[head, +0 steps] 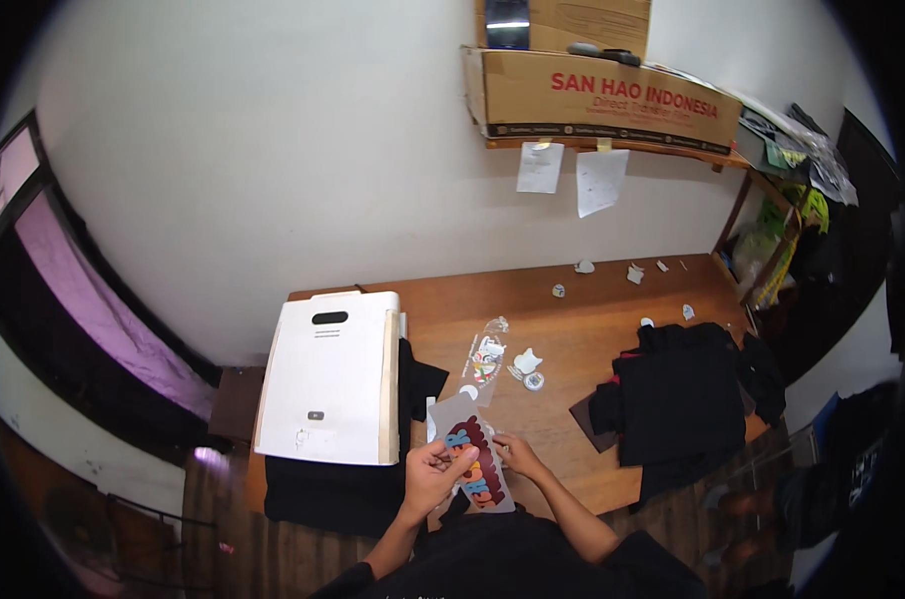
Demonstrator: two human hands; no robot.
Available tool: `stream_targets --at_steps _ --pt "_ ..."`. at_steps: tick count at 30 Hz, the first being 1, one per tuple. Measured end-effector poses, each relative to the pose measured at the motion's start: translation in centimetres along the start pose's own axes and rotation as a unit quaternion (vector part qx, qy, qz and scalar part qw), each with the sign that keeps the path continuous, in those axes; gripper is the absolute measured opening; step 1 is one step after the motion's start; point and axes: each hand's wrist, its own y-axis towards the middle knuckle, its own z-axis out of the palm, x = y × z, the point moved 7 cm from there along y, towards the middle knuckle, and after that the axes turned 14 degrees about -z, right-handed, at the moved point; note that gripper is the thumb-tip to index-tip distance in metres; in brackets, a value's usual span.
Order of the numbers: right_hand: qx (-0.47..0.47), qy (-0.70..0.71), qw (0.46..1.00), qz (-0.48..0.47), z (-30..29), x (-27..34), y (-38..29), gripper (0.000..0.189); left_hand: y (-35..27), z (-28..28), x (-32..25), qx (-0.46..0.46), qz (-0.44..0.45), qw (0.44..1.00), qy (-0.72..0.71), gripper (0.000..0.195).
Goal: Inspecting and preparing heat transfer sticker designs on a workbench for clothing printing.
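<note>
My left hand [433, 479] pinches a translucent sheet of transfer film [503, 494] between thumb and fingers, above the table's near edge. Printed on the film is colourful lettering on a dark red ground. At the sheet's right edge is my right hand [521, 455], fingers bent; their tips are partly hidden, and I cannot tell whether they grip anything. Just beyond lies another clear film strip [484, 363] with small printed figures. To its right are a white cut-out piece [527, 361] and a round printed sticker [533, 382].
A white flat-topped machine [332, 389] stands at left, with black cloth [332, 494] hanging below it. Folded black garments [680, 404] are stacked at right on the wooden table [572, 322]. Paper scraps [635, 275] lie farther back. A shelf holds a long cardboard box [609, 105]. A person's legs [759, 509] show at far right.
</note>
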Motion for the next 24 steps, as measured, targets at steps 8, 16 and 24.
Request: stream_targets --at_steps 8,16,24 --pt "-0.176 0.681 0.708 0.054 -10.8 11.0 7.7 0.038 -0.3 -0.9 0.5 -0.017 0.012 1.0 0.009 0.014" --pt "-0.184 0.712 0.677 -0.034 -15.8 16.9 8.7 0.035 -0.4 -0.3 0.1 -0.004 -0.002 0.999 0.035 0.013" --pt "-0.173 0.498 0.849 0.017 -14.2 19.7 6.4 0.032 -0.9 1.1 -0.6 0.021 0.028 0.998 0.057 0.015"
